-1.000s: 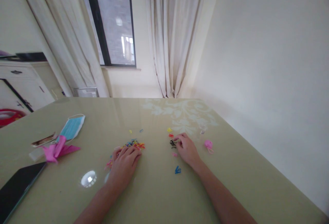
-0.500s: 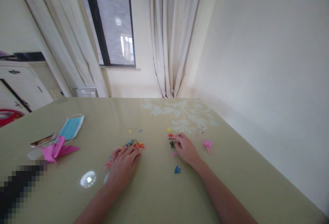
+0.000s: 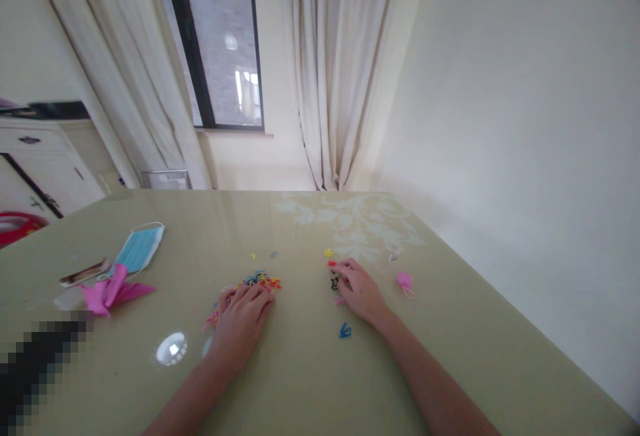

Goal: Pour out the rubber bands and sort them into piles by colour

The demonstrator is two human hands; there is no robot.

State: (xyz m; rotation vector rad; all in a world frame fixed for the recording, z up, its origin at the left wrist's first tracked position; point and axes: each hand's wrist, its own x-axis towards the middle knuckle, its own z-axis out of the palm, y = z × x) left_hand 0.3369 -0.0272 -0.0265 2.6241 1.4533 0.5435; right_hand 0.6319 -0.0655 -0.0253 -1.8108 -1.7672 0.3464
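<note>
My left hand (image 3: 243, 316) lies palm down over a mixed pile of small coloured rubber bands (image 3: 267, 281), its fingers loosely bent and covering part of the pile. To the right, my right hand (image 3: 361, 291) rests on the table with its index finger stretched toward some red bands (image 3: 332, 263). Its thumb is apart from that fingertip, beside a small group of black bands (image 3: 335, 281) that the hand partly hides. Yellow bands (image 3: 329, 253) lie just beyond, pink bands (image 3: 340, 301) close to the palm, and blue bands (image 3: 345, 331) nearer to me.
A pink folded-paper piece (image 3: 113, 293), a blue face mask (image 3: 143, 249) and a narrow printed strip (image 3: 84, 273) lie at the left. Pink bands (image 3: 405, 282) and pale clear bands (image 3: 393, 252) sit right of my right hand. A wall (image 3: 525, 189) borders the table's right side.
My right index finger has shifted slightly, up to the red bands, and the black bands by it look a little rearranged. The left hand stays put.
</note>
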